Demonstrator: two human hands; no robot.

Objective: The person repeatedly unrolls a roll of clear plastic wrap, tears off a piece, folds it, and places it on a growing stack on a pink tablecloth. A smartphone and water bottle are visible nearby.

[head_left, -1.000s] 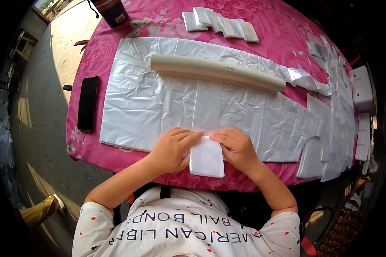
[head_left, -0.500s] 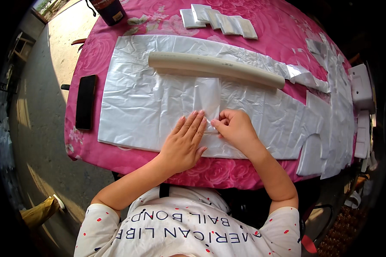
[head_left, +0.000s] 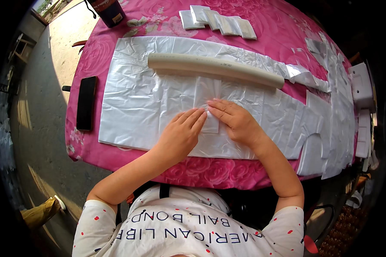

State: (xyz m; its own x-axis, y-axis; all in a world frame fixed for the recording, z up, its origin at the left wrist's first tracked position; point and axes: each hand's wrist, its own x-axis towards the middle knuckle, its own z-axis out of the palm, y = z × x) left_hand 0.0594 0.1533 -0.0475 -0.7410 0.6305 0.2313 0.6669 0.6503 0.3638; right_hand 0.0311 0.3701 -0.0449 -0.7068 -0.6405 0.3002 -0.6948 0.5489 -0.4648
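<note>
A narrow folded strip of thin white plastic lies on a stack of white plastic bags in front of me. My left hand rests palm down with straight fingers, their tips on the strip's left side. From the right, my right hand reaches over the same strip, its fingers stretched out and pressing on it. The fingertips of both hands nearly meet there. Just beyond them, a pale plastic pipe lies across the stack.
Several small folded white packets sit at the far side of the pink flowered tablecloth. A black phone lies at the left, and a dark container stands at the far left. Loose plastic pieces cover the right edge.
My right hand has gone from a pinch at the strip's edge to outstretched fingers laid on it, a little farther from me. My left fingers have bunched closer together.
</note>
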